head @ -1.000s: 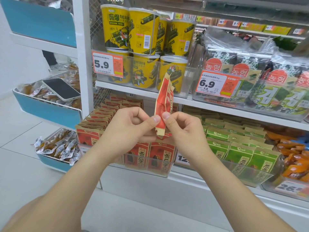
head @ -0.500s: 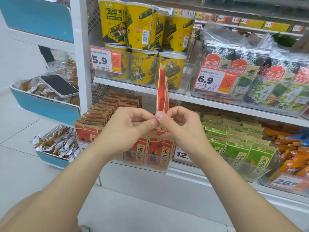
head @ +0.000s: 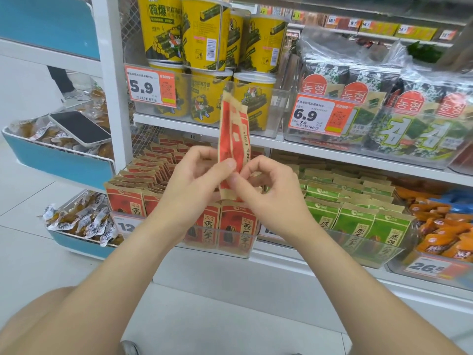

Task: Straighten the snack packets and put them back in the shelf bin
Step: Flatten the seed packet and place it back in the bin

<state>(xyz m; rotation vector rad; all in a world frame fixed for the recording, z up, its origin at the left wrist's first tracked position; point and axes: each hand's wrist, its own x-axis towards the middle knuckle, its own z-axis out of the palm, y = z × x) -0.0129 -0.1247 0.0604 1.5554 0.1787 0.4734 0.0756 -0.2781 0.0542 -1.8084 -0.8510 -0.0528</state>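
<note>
Left hand (head: 197,180) and right hand (head: 271,198) both pinch the lower end of one red-and-tan packet (head: 234,134). It is upright, edge-on, above the clear bin (head: 230,245) of matching red packets (head: 128,198); arms block the count. Green packets (head: 355,219) in the next bin right. Shelf above: seven yellow tubs (head: 204,34), four over three. Price tags: 5.9 (head: 151,87), 6.9 (head: 320,115). One phone (head: 79,126) on the blue tray (head: 58,162).

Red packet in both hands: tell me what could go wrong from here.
1. The left hand and right hand pinch only the lower end of the red packet, which stands tall above them; it may slip or flop over.
2. The shelved packets in the clear bin stand tightly packed; pushing this one in could crease it or tilt its neighbours.
</note>
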